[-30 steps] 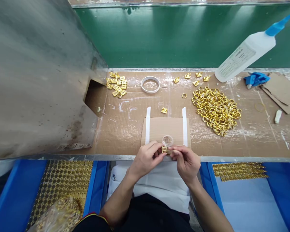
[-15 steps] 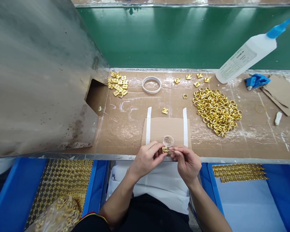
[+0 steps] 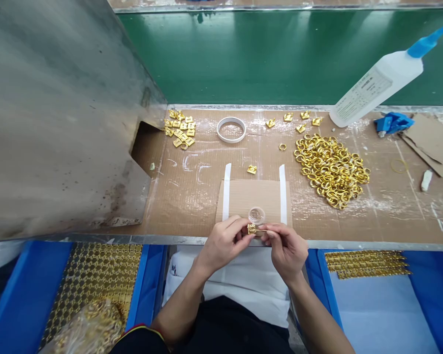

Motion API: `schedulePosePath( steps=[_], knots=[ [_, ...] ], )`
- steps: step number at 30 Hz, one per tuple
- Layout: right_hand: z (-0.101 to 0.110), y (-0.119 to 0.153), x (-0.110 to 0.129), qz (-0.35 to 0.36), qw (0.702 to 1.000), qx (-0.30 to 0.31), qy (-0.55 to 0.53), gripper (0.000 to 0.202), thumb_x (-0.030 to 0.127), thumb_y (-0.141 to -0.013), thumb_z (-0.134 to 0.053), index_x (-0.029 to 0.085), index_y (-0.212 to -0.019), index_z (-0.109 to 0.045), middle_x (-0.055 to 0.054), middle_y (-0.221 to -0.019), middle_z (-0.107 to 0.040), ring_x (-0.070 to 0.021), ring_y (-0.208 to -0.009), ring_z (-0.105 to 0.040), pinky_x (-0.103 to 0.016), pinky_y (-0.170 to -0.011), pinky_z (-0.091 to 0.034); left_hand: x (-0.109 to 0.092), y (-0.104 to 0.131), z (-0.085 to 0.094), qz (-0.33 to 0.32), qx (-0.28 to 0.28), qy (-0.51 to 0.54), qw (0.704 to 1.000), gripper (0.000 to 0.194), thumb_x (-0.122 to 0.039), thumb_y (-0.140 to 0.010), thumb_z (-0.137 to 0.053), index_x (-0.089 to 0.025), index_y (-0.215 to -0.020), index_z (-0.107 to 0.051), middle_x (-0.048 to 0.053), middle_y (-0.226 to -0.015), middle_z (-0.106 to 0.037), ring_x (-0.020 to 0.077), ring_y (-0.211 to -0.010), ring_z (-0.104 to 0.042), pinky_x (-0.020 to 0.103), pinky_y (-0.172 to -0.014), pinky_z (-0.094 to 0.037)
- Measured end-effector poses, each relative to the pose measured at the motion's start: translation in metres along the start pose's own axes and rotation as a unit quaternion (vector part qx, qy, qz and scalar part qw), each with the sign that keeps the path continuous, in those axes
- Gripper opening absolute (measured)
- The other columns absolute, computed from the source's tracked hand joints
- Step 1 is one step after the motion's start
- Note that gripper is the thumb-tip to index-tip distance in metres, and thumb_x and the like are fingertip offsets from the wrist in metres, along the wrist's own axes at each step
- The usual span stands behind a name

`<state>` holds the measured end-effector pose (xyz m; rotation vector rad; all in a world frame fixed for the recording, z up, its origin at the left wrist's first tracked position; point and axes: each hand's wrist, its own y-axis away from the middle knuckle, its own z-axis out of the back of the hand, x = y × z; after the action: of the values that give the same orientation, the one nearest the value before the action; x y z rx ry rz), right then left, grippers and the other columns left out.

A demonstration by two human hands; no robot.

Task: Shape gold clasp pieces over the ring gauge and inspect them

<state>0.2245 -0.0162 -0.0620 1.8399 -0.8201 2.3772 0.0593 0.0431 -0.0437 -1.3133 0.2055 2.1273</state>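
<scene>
Between thumb and fingers, my left hand (image 3: 225,242) pinches a small square gold ornament (image 3: 251,229) at the bench's front edge. My right hand (image 3: 287,246) is closed on a thin stick (image 3: 261,230), whose tip meets the ornament or lies right by it. Just beyond my fingertips is a small clear round dish (image 3: 257,215), on a cardboard pad (image 3: 254,196) held by two white tape strips. One more gold ornament (image 3: 252,169) lies past the pad's far edge. A large heap of gold rings (image 3: 330,169) is to the right.
Several square gold pieces (image 3: 180,129) lie at the back left, beside a tape roll (image 3: 231,130). A white bottle with a blue nozzle (image 3: 378,88) leans at the back right. A metal housing (image 3: 59,123) walls off the left. Blue trays with gold chains (image 3: 96,280) sit below the bench.
Both hands keep the same place and grip, with the stick still at the gold ornament. Only a very slight shift of the view shows.
</scene>
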Motion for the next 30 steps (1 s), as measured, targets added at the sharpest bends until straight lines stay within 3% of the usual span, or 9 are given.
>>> schedulePosePath(
  steps=[30],
  knots=[
    [-0.0021, 0.0016, -0.0036, 0.012, 1.000, 0.006, -0.002, 0.014, 0.017, -0.100, -0.059, 0.023, -0.099, -0.071, -0.004, -0.086, -0.079, -0.0134, -0.055, -0.070, -0.022, -0.046, -0.058, -0.0005, 0.0002, 0.0001, 0.016, 0.007, 0.001, 1.000, 0.011, -0.020, -0.097, -0.060, -0.015, -0.105, -0.065, 0.000, -0.079, -0.060, 0.0097, -0.057, -0.055, 0.019, -0.052, -0.046]
  ],
)
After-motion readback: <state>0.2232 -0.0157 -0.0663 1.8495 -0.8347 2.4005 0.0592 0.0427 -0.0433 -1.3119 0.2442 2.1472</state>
